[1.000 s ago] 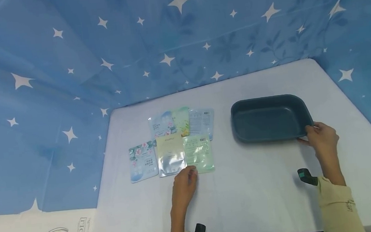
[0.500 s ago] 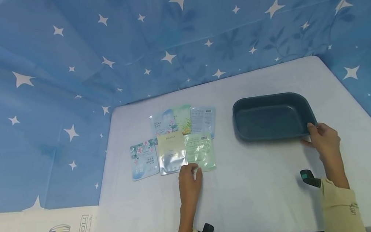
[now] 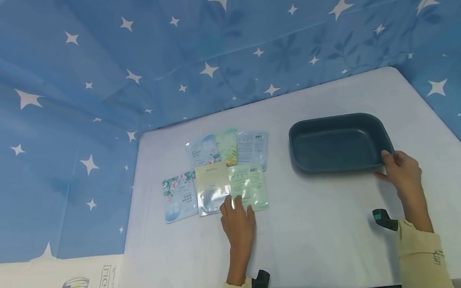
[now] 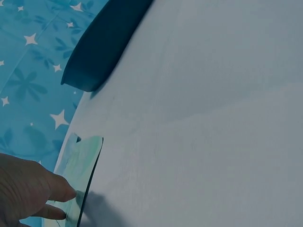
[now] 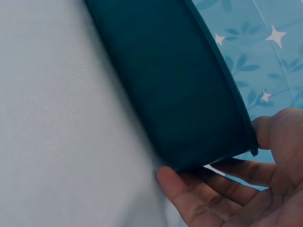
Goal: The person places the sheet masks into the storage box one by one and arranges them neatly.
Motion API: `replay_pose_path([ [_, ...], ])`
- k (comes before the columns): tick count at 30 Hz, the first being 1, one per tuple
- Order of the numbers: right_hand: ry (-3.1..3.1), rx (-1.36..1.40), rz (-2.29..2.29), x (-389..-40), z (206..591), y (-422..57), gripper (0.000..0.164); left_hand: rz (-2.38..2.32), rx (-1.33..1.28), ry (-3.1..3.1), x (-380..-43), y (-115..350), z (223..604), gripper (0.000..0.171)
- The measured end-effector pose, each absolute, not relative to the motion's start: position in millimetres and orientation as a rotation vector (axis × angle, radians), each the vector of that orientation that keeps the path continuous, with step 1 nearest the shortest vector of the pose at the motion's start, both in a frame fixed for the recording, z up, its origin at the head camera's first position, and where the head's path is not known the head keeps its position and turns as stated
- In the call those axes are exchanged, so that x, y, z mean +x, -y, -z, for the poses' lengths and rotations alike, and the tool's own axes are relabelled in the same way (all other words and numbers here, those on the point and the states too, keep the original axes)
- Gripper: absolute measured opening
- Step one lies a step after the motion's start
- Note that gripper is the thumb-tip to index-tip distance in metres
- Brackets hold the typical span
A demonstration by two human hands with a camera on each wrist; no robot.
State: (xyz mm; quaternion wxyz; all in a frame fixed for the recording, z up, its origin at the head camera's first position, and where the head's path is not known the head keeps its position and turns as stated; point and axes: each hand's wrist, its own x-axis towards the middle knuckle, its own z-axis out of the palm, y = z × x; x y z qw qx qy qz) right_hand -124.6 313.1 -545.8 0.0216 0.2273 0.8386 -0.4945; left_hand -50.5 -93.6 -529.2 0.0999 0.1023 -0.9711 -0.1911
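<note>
My left hand (image 3: 239, 223) reaches over the front edges of a gold-and-silver sheet mask packet (image 3: 212, 186) and a green sheet mask packet (image 3: 249, 185), fingers spread and relaxed. In the left wrist view the fingers (image 4: 59, 187) lie right at the green packet (image 4: 84, 163). My right hand (image 3: 405, 172) grips the near right corner of a dark teal basin (image 3: 339, 169), thumb at the rim and fingers against the underside in the right wrist view. The basin (image 5: 175, 85) has nothing visible inside.
Left of the gold packet lies a blue floral packet (image 3: 179, 198). Behind are another blue floral packet (image 3: 203, 151), a green-yellow packet (image 3: 227, 146) and a pale blue packet (image 3: 253, 147), partly overlapped. A starry blue curtain (image 3: 164, 44) hangs behind the white table (image 3: 312, 233).
My left hand has shifted slightly right along the packets' front edges and its fingers have spread. The right hand keeps its hold on the basin; the head view has shifted a little.
</note>
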Motion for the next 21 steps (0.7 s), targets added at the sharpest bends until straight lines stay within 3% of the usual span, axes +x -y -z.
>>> replay_pose_path([
  [8, -2.658, 0.752, 1.455, -133.1, 581.0, -325.8, 0.079, 0.485, 0.325, 2.894, -58.9, 102.0, 535.1, 0.048],
  [21, -2.615, 0.761, 1.568, -130.3, 568.6, -320.2, 0.076, 0.572, 0.437, 2.846, -73.0, 106.4, 537.7, 0.053],
])
